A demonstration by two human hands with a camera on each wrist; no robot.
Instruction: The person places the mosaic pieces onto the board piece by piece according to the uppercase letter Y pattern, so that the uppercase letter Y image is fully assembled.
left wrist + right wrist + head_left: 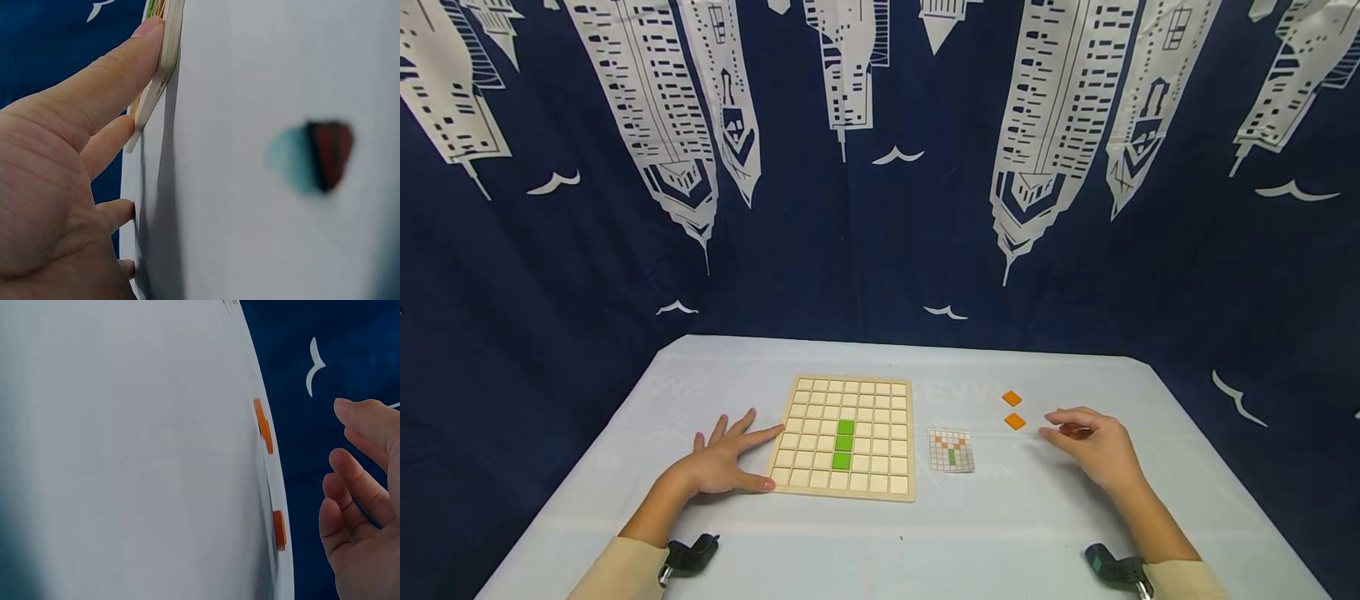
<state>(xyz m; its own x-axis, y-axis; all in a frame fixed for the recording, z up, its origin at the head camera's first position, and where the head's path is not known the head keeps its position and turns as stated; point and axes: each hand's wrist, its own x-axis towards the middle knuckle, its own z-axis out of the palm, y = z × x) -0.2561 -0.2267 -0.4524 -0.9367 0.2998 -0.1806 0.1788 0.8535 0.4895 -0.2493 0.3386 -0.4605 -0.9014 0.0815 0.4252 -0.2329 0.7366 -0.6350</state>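
A light wooden grid board (880, 494) lies on the table, with a short column of green square tiles (844, 443) in its cells. Spread out at the board's left side is my left hand (722, 462); its thumb (134, 59) and index fingertip touch the edge. My right hand (1097, 446) hovers right of two orange diamond-shaped tiles (1014, 422), its fingers loosely bent and nothing held. In the right wrist view, thumb and fingertips are apart. Another orange piece (279, 530) shows there, separate from an overlapping orange pair (264, 427); the hand hides it in the head view.
Between board and orange tiles lies a small pattern card (951, 451) printed with a grid of orange and green squares. The white table (880, 550) ends at the back against a dark blue curtain (865, 250) with white building prints. Both wrists carry black camera mounts (688, 554).
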